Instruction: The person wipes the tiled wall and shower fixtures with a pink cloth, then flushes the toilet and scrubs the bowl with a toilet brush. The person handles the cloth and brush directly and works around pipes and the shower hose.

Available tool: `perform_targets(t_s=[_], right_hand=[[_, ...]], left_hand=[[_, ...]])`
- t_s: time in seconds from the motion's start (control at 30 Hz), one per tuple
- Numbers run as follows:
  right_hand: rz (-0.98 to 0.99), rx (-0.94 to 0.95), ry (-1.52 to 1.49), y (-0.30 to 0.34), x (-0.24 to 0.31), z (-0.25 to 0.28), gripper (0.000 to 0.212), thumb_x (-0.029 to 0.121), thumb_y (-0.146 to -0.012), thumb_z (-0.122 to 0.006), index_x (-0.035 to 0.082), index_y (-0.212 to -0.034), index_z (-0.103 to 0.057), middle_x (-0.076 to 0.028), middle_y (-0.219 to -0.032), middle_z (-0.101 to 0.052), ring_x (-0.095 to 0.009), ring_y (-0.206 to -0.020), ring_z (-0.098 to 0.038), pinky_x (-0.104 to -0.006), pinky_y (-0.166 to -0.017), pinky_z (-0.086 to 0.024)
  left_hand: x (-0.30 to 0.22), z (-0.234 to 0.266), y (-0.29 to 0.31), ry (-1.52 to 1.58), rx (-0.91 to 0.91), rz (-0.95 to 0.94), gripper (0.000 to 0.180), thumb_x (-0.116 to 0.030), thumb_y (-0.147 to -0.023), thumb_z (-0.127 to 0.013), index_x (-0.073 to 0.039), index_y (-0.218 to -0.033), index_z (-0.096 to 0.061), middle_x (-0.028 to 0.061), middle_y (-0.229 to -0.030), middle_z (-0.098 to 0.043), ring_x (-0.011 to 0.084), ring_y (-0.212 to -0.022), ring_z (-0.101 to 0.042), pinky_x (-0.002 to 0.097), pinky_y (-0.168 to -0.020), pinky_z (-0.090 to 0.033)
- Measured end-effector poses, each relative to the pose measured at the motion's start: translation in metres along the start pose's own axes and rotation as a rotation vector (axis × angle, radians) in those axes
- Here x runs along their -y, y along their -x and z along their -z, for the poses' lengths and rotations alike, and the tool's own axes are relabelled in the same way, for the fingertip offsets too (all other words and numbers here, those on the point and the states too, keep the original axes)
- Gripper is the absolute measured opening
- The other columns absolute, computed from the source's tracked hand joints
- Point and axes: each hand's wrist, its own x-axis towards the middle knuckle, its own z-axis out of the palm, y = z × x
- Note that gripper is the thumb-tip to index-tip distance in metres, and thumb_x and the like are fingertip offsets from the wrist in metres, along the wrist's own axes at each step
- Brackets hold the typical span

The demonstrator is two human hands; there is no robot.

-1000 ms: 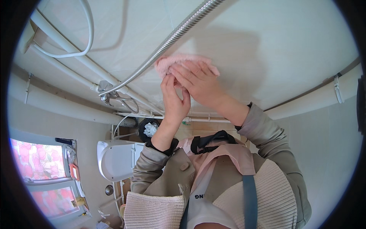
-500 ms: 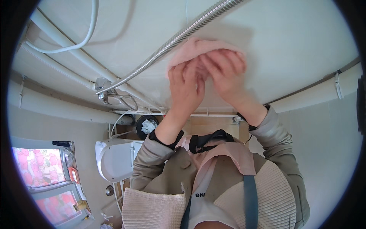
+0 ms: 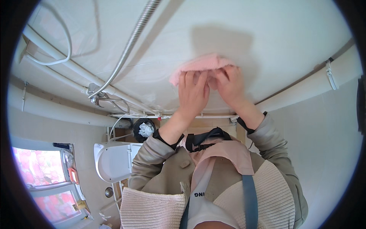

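Note:
A pink cloth [image 3: 204, 63], fluffy and folded, lies against the pale, glossy wall [image 3: 289, 42]. My left hand [image 3: 193, 93] grips the cloth's lower edge, its fingers curled into the fabric. Close beside it, my right hand [image 3: 231, 87] holds the right part of the same cloth with bent fingers. The thumbs are near each other between the hands. Part of the cloth is bunched there, and the side against the wall is hidden.
To the left of the hands, a metal shower hose [image 3: 129, 47] hangs from a chrome tap [image 3: 95, 93]. White pipes [image 3: 66, 59] run along the wall. Lower left are a black bin [image 3: 138, 136] with crumpled white paper and a white toilet [image 3: 114, 162]. Another pipe [image 3: 305, 89] is at right.
Both hands and the cloth have moved a little down in the picture, toward me. The hose now hangs farther left, away from the cloth. Both hands keep their hold.

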Motion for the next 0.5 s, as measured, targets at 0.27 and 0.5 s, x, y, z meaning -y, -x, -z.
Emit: perform_targets(t_s=[0.27, 0.5], right_hand=[[-0.095, -0.057, -0.005, 0.005, -0.046, 0.047, 0.033, 0.009, -0.068, -0.071, 0.010, -0.100, -0.063, -0.006, -0.101, -0.055, -0.027, -0.084, -0.057, -0.0384, -0.064, -0.044], [-0.238, 0.021, 0.013, 0.051, -0.071, 0.061, 0.036, 0.007, -0.069, -0.070, 0.010, -0.103, -0.062, -0.008, -0.102, -0.055, -0.029, -0.085, -0.056, -0.0404, -0.069, -0.046]], left_hand=[[-0.053, -0.033, -0.027, 0.044, 0.001, -0.041, 0.049, -0.004, -0.069, -0.064, -0.010, -0.117, -0.058, 0.0151, -0.119, -0.046, 0.0374, -0.108, -0.044, 0.0463, -0.090, -0.040], [-0.084, -0.059, -0.022, 0.091, 0.123, -0.111, 0.049, -0.004, -0.069, -0.065, -0.009, -0.117, -0.057, 0.0141, -0.116, -0.047, 0.0347, -0.102, -0.047, 0.0444, -0.086, -0.043]])
